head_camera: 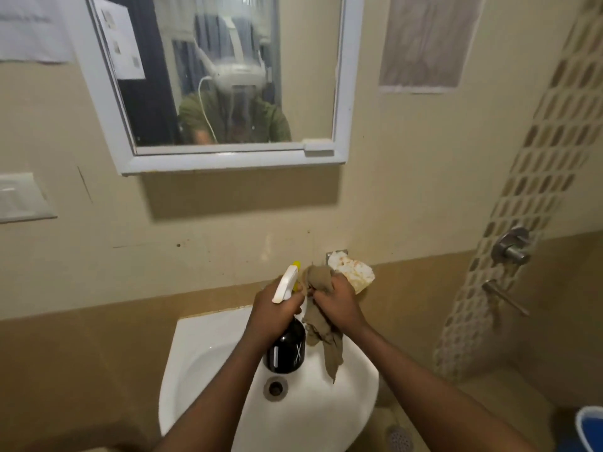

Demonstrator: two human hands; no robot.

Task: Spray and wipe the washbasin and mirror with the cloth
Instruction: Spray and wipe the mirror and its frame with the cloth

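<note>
Gripping the spray bottle (286, 345) by its neck, the left hand (274, 306) curls shut around it. Right hand (337, 301) fingers clutch the cloth (321, 324) over the washbasin (202, 353).

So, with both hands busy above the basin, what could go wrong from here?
The cloth hangs loose from the right hand, so its tail may drag into the drain. The left hand holds the spray bottle only near the neck; a wet grip could let it slip into the washbasin.
</note>
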